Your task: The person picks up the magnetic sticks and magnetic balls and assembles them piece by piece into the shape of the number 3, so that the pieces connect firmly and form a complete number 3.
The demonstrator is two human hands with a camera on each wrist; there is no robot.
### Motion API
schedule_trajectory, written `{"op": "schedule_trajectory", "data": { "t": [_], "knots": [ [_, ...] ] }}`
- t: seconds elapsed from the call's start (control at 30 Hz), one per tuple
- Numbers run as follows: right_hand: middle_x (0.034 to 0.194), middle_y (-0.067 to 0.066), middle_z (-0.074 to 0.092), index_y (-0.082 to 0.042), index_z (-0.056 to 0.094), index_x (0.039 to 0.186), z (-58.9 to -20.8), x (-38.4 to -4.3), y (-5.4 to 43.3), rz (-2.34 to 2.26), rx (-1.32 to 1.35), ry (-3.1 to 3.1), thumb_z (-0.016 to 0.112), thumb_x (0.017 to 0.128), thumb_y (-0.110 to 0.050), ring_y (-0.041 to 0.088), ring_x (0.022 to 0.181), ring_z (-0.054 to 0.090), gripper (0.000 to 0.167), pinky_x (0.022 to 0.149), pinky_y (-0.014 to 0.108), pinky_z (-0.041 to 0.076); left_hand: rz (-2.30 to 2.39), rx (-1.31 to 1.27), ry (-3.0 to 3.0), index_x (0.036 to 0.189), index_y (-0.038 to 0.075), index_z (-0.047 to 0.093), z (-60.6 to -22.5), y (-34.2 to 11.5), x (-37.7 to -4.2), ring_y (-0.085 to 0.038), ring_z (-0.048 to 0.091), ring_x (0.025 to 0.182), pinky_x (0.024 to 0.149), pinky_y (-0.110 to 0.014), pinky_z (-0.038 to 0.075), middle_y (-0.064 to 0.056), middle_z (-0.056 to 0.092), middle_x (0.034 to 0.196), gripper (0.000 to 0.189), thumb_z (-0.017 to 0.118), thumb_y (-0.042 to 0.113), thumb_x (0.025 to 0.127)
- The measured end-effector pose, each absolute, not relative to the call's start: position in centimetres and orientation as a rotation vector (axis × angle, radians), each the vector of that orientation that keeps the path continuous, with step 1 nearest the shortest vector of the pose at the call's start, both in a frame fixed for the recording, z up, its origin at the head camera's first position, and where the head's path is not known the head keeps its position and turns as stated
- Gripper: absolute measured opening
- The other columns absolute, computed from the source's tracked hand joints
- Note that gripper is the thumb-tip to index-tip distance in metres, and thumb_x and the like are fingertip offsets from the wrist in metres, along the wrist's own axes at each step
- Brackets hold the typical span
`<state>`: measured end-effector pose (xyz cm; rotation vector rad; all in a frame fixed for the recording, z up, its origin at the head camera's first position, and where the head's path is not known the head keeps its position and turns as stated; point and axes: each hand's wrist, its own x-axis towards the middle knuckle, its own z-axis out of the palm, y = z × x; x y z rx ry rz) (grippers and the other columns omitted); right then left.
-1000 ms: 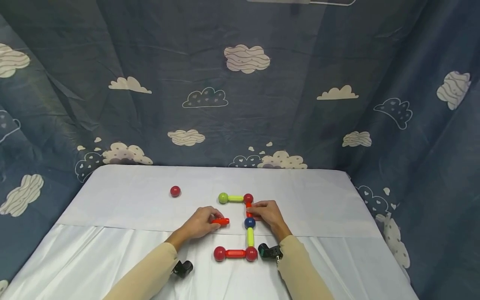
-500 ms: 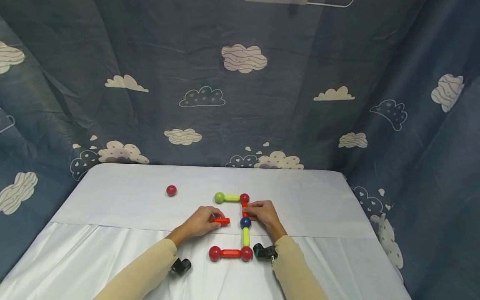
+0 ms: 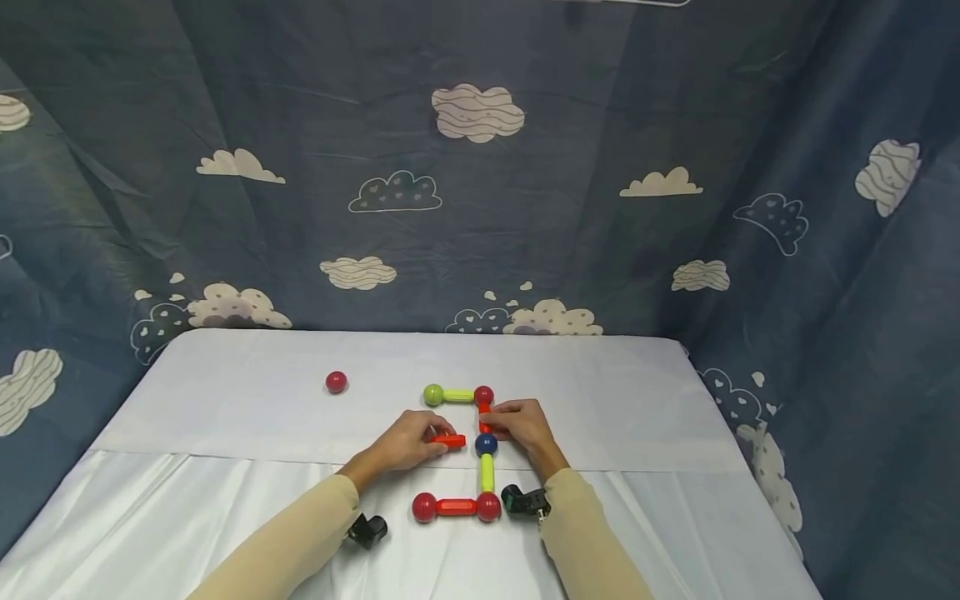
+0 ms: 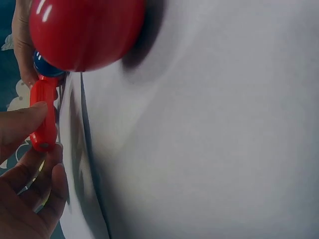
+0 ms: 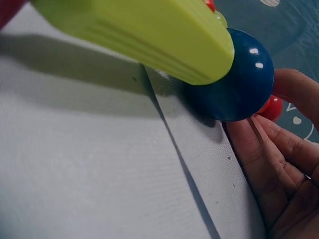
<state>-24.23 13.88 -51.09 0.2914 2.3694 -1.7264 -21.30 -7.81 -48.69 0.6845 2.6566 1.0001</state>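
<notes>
My left hand pinches a loose red rod between thumb and fingers; its tip points right, just short of the blue ball. On that ball's far side, my right hand pinches another red rod, partly hidden by the fingers. This rod runs from the blue ball up to a red ball. A yellow-green rod joins that red ball to a green ball. Toward me, a second yellow-green rod links the blue ball to a red ball.
At the near end, a red rod lies between two red balls, the left one also large in the left wrist view. A lone red ball sits at the back left. White cloth covers the table; a cloud-patterned curtain hangs behind.
My left hand has brought its red rod rightward, narrowing the gap to the blue ball. The right hand keeps its grip on the other red rod. The head view has shifted slightly.
</notes>
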Motion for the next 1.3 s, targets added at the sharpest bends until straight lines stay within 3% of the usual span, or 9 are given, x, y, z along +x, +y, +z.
{"op": "schedule_trajectory", "data": {
  "t": [0.93,1.3],
  "knots": [
    [0.086,0.009,0.07,0.001,0.072,0.098,-51.0,-24.4,13.1,-1.653,0.328,2.367,0.08,0.078,-0.018,0.013,0.067,0.065,0.029,0.063,0.024,0.054,1.002,0.654,2.616,0.105,0.011,0.07,-49.1,-7.6,-21.3,-0.012,0.051,0.075,0.068,-0.025,0.044,0.004,0.059,0.084,0.021,0.073,0.01,0.084],
    [0.084,0.008,0.07,0.002,0.072,0.097,-51.1,-24.5,13.7,-1.7,0.338,2.345,0.08,0.077,-0.014,0.013,0.068,0.064,0.027,0.062,0.025,0.054,1.106,0.683,2.708,0.101,0.007,0.07,-49.0,-10.8,-21.8,-0.008,0.052,0.071,0.065,-0.024,0.044,0.005,0.06,0.082,0.02,0.075,0.009,0.082]
  ]
}}
